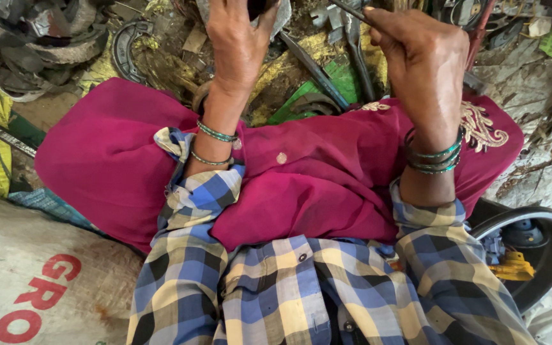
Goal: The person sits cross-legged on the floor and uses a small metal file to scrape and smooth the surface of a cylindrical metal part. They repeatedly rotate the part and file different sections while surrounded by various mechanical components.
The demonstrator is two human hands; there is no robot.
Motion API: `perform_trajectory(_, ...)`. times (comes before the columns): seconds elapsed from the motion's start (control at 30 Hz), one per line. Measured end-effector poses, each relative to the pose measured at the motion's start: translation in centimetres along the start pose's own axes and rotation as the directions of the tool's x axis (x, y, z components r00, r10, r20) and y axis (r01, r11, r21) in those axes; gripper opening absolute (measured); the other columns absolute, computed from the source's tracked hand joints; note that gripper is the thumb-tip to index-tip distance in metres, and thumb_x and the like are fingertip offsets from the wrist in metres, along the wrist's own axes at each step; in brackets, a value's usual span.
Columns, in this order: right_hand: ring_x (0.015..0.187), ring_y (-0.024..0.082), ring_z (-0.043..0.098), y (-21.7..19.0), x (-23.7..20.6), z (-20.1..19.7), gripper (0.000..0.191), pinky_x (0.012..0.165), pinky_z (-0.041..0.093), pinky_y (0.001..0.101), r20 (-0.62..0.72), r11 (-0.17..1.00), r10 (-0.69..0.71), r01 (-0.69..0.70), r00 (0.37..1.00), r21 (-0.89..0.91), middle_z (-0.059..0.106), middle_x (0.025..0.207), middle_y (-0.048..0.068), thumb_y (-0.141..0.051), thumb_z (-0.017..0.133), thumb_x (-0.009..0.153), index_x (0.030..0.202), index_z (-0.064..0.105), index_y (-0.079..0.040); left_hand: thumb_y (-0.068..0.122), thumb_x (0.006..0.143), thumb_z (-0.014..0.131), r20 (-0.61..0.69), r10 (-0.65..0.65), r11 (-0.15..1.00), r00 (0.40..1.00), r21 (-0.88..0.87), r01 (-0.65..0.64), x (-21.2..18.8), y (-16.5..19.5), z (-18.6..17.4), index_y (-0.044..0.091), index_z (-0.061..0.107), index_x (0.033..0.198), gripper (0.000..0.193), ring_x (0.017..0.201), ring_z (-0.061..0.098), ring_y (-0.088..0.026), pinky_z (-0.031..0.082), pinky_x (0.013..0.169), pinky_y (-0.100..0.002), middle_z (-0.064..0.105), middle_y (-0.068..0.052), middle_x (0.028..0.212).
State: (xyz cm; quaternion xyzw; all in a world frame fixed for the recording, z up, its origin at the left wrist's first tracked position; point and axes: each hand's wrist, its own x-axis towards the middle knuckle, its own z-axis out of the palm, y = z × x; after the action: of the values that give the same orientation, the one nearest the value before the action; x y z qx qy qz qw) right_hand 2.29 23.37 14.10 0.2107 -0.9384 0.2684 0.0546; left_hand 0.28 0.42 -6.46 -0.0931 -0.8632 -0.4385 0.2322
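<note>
Head view: the left hand [241, 38] is closed around a small dark object [257, 6] at the top edge, mostly out of frame. The right hand [420, 54] pinches a thin dark metal rod [347, 9] between thumb and fingers. Both hands are raised above the magenta cloth [301, 185] covering the lap, over scattered scrap metal parts [327, 76].

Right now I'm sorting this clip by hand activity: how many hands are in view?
2: the left hand at top centre grips a dark object, partly cut off by the frame edge; the right hand at upper right holds a thin metal rod.
</note>
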Motion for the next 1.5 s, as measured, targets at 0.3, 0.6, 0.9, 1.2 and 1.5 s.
perform_trajectory(0.3,0.084,0.025,0.073,1.4,-1.0,1.1,0.019,0.071,0.055,0.0361,-0.023,0.999,0.027,-0.027,0.999,0.024,0.073,0.099,0.016,0.011,0.068,0.099,0.115,0.074,0.004,0.004,0.096,0.090,0.108,0.069,0.997,0.992,-0.027,-0.067,-0.5,0.8,0.1,0.008,0.049,0.146,0.064,0.116,0.068,-0.035,0.063,0.096,-0.036,0.053,-0.018,0.136)
perform_trajectory(0.6,0.059,0.005,0.038,6.3,-1.9,6.7,0.034,0.055,0.027,0.0275,0.296,0.496,0.422,-0.491,0.857,0.716,0.046,0.070,-0.007,-0.036,0.061,0.116,0.109,0.066,-0.003,0.008,0.084,0.095,0.181,0.150,0.969,0.972,-0.223,-0.108,1.3,5.0,-1.2,0.011,0.053,0.141,0.071,0.126,0.061,-0.037,0.058,0.107,-0.042,0.055,-0.015,0.138)
perform_trajectory(0.9,0.118,0.010,0.065,6.6,-1.1,6.1,0.057,0.106,0.053,0.0283,0.404,0.316,0.181,-0.442,0.897,0.839,0.071,0.127,0.004,-0.039,0.082,0.100,0.138,0.066,0.000,-0.011,0.086,0.086,0.204,0.264,0.913,0.943,-0.367,-0.176,2.7,7.5,-2.7,0.016,0.056,0.142,0.069,0.139,0.057,-0.032,0.052,0.113,-0.038,0.055,-0.003,0.149)
perform_trajectory(1.2,0.127,0.014,0.065,7.1,-1.5,6.9,0.071,0.110,0.054,0.0289,0.355,0.187,0.170,-0.384,0.919,0.904,0.067,0.138,0.006,-0.033,0.093,0.094,0.147,0.059,-0.001,-0.002,0.085,0.092,0.222,0.108,0.914,0.969,-0.405,-0.009,1.6,7.3,-1.3,0.013,0.049,0.147,0.077,0.140,0.057,-0.035,0.053,0.119,-0.041,0.056,-0.011,0.147)
perform_trajectory(1.5,0.116,0.016,0.067,7.1,-1.7,7.3,0.073,0.099,0.058,0.0316,0.386,0.172,0.210,-0.423,0.898,0.890,0.068,0.133,0.005,-0.031,0.095,0.088,0.144,0.058,-0.002,0.013,0.089,0.100,0.205,0.092,0.889,0.975,-0.457,0.012,1.8,7.4,-1.5,0.012,0.052,0.147,0.075,0.132,0.062,-0.031,0.056,0.110,-0.038,0.060,-0.011,0.145)
